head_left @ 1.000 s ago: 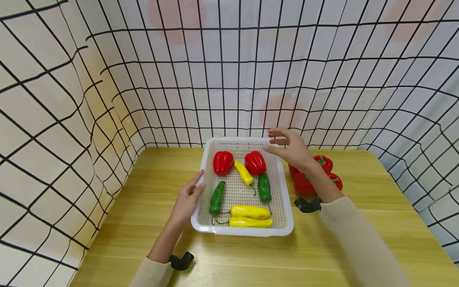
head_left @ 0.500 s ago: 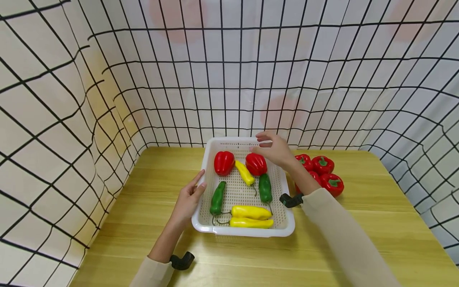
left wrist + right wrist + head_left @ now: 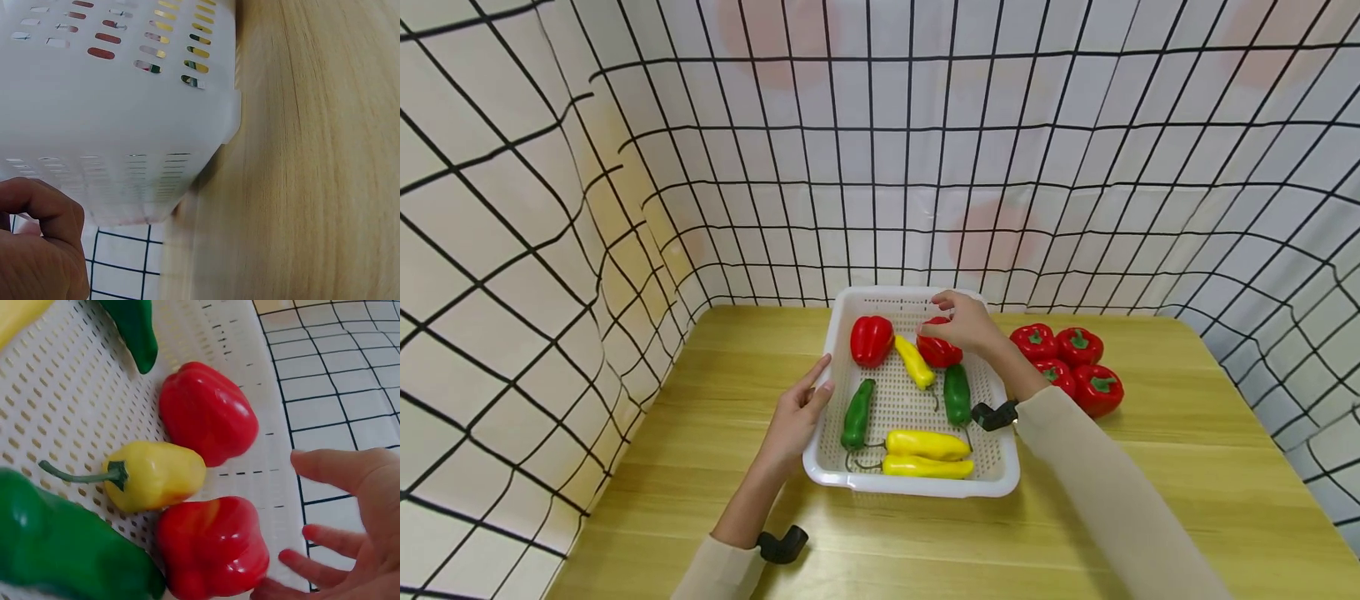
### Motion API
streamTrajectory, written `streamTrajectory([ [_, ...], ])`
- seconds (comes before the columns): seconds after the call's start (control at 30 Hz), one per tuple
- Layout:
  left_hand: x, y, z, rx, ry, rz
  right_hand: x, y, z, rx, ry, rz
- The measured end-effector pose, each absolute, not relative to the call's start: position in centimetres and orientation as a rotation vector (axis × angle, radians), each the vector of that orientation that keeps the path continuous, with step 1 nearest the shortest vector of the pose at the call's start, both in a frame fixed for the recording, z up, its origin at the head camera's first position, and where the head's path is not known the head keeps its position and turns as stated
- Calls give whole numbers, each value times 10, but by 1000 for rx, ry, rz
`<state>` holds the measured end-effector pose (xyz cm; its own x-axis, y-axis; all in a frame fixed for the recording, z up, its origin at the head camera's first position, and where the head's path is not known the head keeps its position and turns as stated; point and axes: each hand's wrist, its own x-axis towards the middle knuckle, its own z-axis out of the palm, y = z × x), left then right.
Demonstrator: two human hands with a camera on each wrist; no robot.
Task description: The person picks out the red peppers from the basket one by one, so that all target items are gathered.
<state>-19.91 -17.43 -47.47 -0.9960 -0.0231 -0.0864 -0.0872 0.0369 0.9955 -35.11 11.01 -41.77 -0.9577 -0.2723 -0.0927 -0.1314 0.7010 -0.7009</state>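
Observation:
My left hand (image 3: 793, 421) holds the left rim of a white plastic basket (image 3: 917, 489), thumb at the edge; the left wrist view shows bent fingers beside its slotted wall. My right hand (image 3: 967, 325) reaches over the basket's far right, fingers apart and holding nothing. Under it, partly hidden in the head view, is a red bell pepper (image 3: 942, 357); in the right wrist view the fingertips are close beside this pepper (image 3: 212, 547). The basket also holds another red bell pepper (image 3: 872, 342), a green pepper (image 3: 858, 414) at left, a second green pepper (image 3: 957, 395), and several yellow peppers (image 3: 928, 445).
Several red bell peppers (image 3: 1097, 390) stand grouped on the wooden table (image 3: 1180, 467), right of the basket and close by my right forearm. A white wall cloth with black grid lines (image 3: 880, 167) rises behind the table and along both sides.
My right hand has moved left and nearer, from the basket's far right corner to over the right red bell pepper. The left hand stays at the rim.

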Motion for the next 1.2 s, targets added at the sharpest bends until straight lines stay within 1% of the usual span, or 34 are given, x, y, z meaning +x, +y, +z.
streamTrajectory([
  [0.23, -199, -173, -473, -110, 2239, 2145, -350, 104, -425, -367, 2781, -885],
  [0.53, -199, -173, -473, -111, 2259, 2145, -347, 99, -429, -424, 2798, -740],
  [0.73, -199, -174, -472, -116, 2262, 2138, -345, 99, -431, -412, 2798, -732],
  [1.2, -200, -175, -474, -113, 2234, 2142, -345, 100, -431, -462, 2709, -899],
])
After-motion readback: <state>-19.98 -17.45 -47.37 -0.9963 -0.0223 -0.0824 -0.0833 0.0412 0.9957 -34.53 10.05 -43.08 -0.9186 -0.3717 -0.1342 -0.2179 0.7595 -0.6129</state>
